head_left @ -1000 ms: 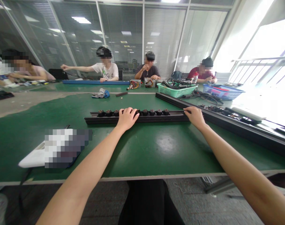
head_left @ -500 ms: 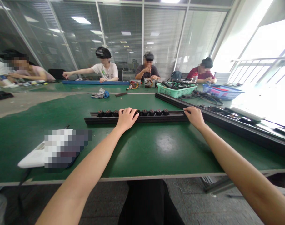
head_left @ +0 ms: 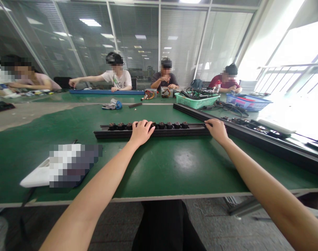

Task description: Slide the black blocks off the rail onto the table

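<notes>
A long black power strip housing (head_left: 174,133) lies crosswise on the green table, with several round black socket modules (head_left: 169,125) in a row along its open channel. My left hand (head_left: 142,132) is wrapped over the middle of the strip, fingers on its far side and covering some of the modules. At the strip's right end my right hand (head_left: 217,129) is closed in a pinch on its edge. Its fingertips partly hide what they grip there.
A longer black rail (head_left: 266,146) runs diagonally at the right. Beyond are a green basket (head_left: 198,101) of cables, a blue basket (head_left: 249,103) and a crumpled cloth (head_left: 112,104). A white object (head_left: 36,174), partly blurred out, lies front left. Several people sit across the table.
Both my hands and the power strip stay where they were. Across the table, a person's outstretched hand at the left has shifted slightly.
</notes>
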`<move>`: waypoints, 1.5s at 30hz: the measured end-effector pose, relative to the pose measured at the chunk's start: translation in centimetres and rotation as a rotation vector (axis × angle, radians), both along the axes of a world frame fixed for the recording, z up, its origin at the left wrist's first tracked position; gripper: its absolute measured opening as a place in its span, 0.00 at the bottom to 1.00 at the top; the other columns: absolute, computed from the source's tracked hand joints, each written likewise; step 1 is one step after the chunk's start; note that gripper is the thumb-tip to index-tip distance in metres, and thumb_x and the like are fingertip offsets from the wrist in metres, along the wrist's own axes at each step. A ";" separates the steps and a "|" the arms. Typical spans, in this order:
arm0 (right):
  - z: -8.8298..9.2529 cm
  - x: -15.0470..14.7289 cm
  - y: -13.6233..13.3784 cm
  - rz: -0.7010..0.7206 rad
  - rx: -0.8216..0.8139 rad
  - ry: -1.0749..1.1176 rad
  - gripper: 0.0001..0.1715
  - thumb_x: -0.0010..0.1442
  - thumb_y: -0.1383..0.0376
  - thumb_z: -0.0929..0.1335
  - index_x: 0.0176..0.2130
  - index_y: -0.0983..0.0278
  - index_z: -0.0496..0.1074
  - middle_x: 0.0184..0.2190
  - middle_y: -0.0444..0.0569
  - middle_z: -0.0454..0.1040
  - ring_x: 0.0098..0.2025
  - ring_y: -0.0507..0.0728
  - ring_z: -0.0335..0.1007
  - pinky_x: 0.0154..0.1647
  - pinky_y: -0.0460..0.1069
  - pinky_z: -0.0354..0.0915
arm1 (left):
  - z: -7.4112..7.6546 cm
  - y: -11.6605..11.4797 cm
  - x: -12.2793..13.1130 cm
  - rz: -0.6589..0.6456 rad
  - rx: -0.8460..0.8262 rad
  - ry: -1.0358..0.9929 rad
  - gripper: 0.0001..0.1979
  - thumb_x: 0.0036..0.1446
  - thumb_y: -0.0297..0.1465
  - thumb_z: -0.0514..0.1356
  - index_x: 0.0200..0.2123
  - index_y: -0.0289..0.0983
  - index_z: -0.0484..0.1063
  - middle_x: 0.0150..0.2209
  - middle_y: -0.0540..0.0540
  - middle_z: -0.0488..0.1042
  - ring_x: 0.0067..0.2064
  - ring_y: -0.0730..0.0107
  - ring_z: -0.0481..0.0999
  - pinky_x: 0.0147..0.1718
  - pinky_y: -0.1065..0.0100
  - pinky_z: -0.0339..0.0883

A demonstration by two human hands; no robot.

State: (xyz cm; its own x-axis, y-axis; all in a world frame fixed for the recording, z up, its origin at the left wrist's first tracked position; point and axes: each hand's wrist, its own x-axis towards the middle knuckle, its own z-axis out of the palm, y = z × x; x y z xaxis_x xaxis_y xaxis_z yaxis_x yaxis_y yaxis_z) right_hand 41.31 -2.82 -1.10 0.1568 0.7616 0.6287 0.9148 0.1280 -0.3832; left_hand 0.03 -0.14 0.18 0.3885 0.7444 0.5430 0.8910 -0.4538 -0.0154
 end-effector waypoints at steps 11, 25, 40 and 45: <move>-0.1 0.2 0.1 -0.039 -0.005 -0.001 0.17 0.62 0.67 0.66 0.45 0.62 0.84 0.48 0.56 0.82 0.50 0.64 0.77 0.58 0.59 0.70 | 0.0 0.1 0.0 0.007 0.002 0.000 0.22 0.74 0.42 0.48 0.61 0.42 0.73 0.57 0.36 0.74 0.58 0.47 0.71 0.61 0.46 0.54; -0.2 0.3 0.1 -0.031 0.017 0.011 0.16 0.62 0.67 0.66 0.44 0.62 0.84 0.48 0.55 0.82 0.50 0.65 0.78 0.58 0.58 0.70 | 0.0 0.0 0.0 0.004 -0.002 -0.002 0.22 0.75 0.42 0.48 0.61 0.42 0.73 0.57 0.36 0.74 0.58 0.48 0.72 0.61 0.46 0.54; -0.2 0.5 0.2 -0.018 0.014 0.008 0.17 0.61 0.68 0.66 0.44 0.63 0.83 0.47 0.56 0.82 0.51 0.65 0.77 0.59 0.59 0.69 | -0.1 0.1 0.0 0.001 0.015 -0.007 0.22 0.75 0.42 0.48 0.61 0.43 0.73 0.57 0.37 0.75 0.58 0.48 0.72 0.61 0.46 0.54; -0.2 0.5 0.1 -0.025 0.024 0.002 0.16 0.61 0.68 0.66 0.43 0.62 0.84 0.46 0.55 0.83 0.50 0.65 0.77 0.59 0.59 0.70 | -0.1 0.1 0.0 0.002 0.006 -0.007 0.22 0.75 0.42 0.48 0.61 0.44 0.73 0.57 0.37 0.75 0.58 0.48 0.72 0.61 0.46 0.54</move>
